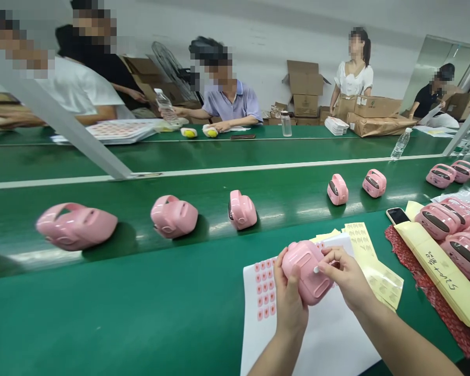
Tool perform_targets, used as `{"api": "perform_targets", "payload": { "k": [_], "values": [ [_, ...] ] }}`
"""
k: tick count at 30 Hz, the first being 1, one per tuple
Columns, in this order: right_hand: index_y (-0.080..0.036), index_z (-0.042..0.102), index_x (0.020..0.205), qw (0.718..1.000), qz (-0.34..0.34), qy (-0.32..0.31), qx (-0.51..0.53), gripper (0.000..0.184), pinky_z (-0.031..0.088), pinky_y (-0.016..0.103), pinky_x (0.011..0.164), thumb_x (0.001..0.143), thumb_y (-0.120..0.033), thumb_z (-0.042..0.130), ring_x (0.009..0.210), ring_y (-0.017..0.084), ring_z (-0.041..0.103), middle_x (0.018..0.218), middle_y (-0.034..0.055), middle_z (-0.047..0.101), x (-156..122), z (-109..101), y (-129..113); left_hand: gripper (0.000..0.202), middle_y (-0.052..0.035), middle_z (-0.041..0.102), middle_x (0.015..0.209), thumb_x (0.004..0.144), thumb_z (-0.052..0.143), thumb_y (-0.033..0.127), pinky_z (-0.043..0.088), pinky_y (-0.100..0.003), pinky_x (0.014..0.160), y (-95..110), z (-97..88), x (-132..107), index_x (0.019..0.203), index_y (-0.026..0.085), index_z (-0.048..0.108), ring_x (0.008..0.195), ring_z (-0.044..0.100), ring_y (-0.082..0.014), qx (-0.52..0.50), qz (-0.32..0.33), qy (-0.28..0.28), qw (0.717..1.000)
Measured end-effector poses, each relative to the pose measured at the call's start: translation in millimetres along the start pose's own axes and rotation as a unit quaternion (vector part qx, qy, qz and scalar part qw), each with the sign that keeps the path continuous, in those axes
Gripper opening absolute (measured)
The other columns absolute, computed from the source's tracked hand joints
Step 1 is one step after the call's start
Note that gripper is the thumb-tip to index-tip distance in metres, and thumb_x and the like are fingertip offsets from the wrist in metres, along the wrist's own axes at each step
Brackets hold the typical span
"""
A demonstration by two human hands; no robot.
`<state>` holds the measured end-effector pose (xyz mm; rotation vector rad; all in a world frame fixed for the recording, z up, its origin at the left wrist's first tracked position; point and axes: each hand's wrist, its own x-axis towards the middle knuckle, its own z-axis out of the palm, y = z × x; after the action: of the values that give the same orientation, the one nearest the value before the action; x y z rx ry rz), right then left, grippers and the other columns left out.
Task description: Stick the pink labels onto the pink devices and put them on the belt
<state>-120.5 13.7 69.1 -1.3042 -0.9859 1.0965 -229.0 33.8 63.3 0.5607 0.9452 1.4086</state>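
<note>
My left hand (288, 297) is wrapped round a pink plastic toy case (306, 271) and holds it above a white sticker sheet (329, 329). My right hand (347, 277) is pinched on a small white sticker (316, 270) and presses it against the case's side. Rows of small pink stickers (264, 290) remain on the sheet's left part. The sheet lies on the green table (141, 313) at the near edge.
Several more pink cases (241, 210) ride the green conveyor belt (219, 196) across the middle. More cases (444, 219) are piled at the right on a red mat, beside yellow sticker sheets (376, 266) and a phone (397, 215). Other people sit and stand across the line among cardboard boxes (305, 86) and bottles (400, 143).
</note>
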Motion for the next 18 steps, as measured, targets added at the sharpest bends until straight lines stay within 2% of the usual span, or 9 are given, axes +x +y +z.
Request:
{"api": "perform_targets", "payload": {
  "k": [6, 13, 16, 18],
  "values": [
    [-0.021, 0.065, 0.065, 1.0, 0.0, 0.001, -0.005, 0.016, 0.041, 0.031, 0.078, 0.065, -0.037, 0.069, 0.096, 0.022, 0.053, 0.1, 0.005, 0.056, -0.2, 4.5, 0.9, 0.065, -0.0059, 0.051, 0.12, 0.052, 0.072, 0.058, 0.044, -0.035, 0.085, 1.5, -1.4, -0.7, 0.106, 0.028, 0.052, 0.106, 0.051, -0.0264, -0.007, -0.008, 0.004, 1.0],
    [-0.022, 0.062, 0.064, 0.998, -0.035, 0.019, -0.044, 0.014, 0.042, 0.035, 0.08, 0.067, -0.034, 0.067, 0.095, 0.023, 0.052, 0.095, 0.0053, 0.056, -1.6, 11.1, -4.2, 0.065, -0.0059, 0.051, 0.121, 0.054, 0.071, 0.059, 0.045, -0.036, 0.085, 3.6, -3.8, 0.8, 0.107, 0.028, 0.052, 0.109, 0.049, -0.0273, -0.004, -0.01, 0.005, 1.0],
    [-0.022, 0.059, 0.065, 0.99, -0.097, 0.058, -0.085, 0.011, 0.044, 0.036, 0.08, 0.071, -0.03, 0.063, 0.097, 0.023, 0.052, 0.092, 0.0054, 0.054, -6.0, 19.1, -3.2, 0.064, -0.0055, 0.051, 0.122, 0.056, 0.07, 0.058, 0.045, -0.037, 0.086, 3.5, -5.3, 1.1, 0.109, 0.028, 0.052, 0.111, 0.048, -0.028, -0.003, -0.008, 0.005, 1.0],
    [-0.023, 0.058, 0.067, 0.97, -0.177, 0.095, -0.136, 0.008, 0.044, 0.038, 0.082, 0.074, -0.026, 0.06, 0.097, 0.023, 0.051, 0.093, 0.0065, 0.052, -10.3, 25.5, -1.7, 0.062, -0.0053, 0.052, 0.121, 0.058, 0.07, 0.056, 0.045, -0.037, 0.086, 1.8, -6.9, 1.4, 0.11, 0.029, 0.052, 0.111, 0.049, -0.028, -0.002, -0.003, 0.005, 1.0]
  ]
}}
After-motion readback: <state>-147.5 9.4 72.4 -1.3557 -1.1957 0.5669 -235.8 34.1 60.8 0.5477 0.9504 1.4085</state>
